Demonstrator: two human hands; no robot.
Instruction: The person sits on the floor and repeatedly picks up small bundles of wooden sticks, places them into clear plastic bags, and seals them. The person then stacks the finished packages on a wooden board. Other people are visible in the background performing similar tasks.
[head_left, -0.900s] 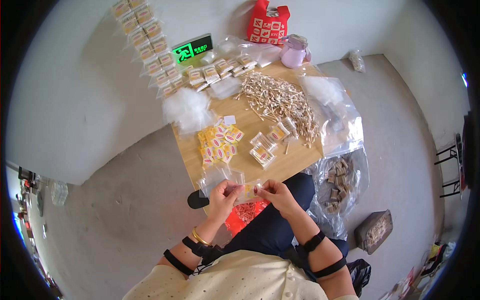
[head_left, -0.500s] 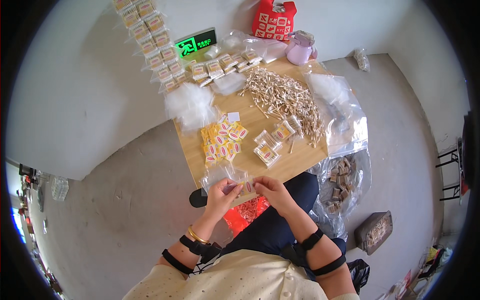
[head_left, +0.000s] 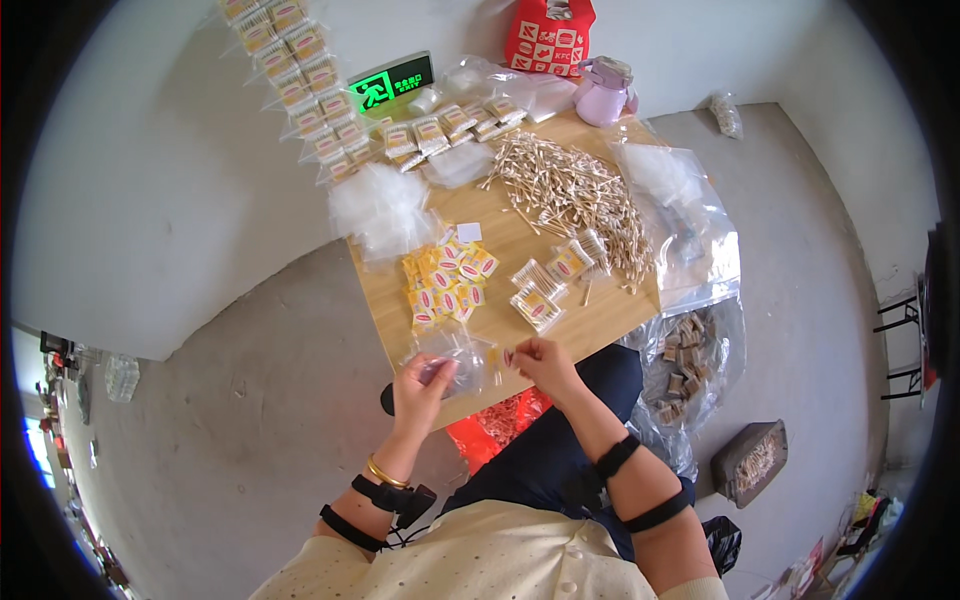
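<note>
At the near edge of the table, my left hand (head_left: 420,388) is closed on a clear plastic bag (head_left: 462,362), thumb on top. To its right my right hand (head_left: 546,370) pinches a small yellow-and-white label card (head_left: 497,362) beside the bag; I cannot tell whether part of the card is inside it. Just beyond the bag lies a heap of similar yellow cards (head_left: 445,285). Small packs of cotton swabs (head_left: 537,308) sit farther right, one pack bearing a card.
A large pile of loose cotton swabs (head_left: 570,190) covers the far right of the table (head_left: 490,225). Clear bags (head_left: 380,210) lie at the left; filled packs (head_left: 430,135) line the back. A lilac jug (head_left: 603,95) stands behind. A bin (head_left: 750,465) is on the floor.
My left hand has shifted a little left with the bag, and the gap between my hands has widened. The right hand has moved slightly right and up with the card.
</note>
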